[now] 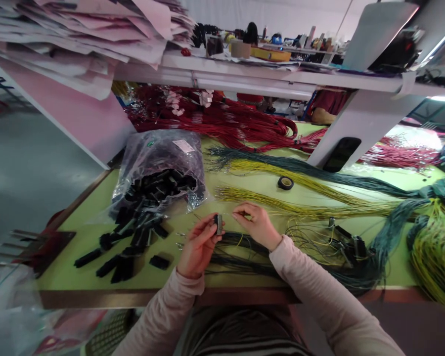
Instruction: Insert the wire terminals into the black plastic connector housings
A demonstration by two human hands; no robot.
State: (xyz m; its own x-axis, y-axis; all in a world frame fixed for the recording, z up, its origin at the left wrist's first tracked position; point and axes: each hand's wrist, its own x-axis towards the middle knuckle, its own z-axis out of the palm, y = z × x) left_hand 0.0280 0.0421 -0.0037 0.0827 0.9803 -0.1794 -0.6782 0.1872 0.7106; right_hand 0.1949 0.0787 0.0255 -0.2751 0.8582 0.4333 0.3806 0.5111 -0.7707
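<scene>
Between the fingers and thumb of my left hand (pixel 199 247) is a small black connector housing (pixel 218 224), its slotted face turned to the right. My right hand (pixel 257 225) is pinched on a thin wire just right of the housing, with the wire's tip pointing toward it. The tip and the housing look slightly apart. Yellow wires (pixel 270 200) lie in a bundle behind my right hand, and dark wires (pixel 241 252) run under both wrists. Left of my left hand, a loose black housing (pixel 159 262) rests on the green tabletop (pixel 141 284).
A clear plastic bag (pixel 159 148) spills black housings at the left. Black tape (pixel 285 183) lies behind the yellow wires. Red wire bundles (pixel 222 118) fill the back under a shelf (pixel 244 64). Wired housings (pixel 350 244) sit at right. A metal-pronged fixture (pixel 40 247) stands at the left edge.
</scene>
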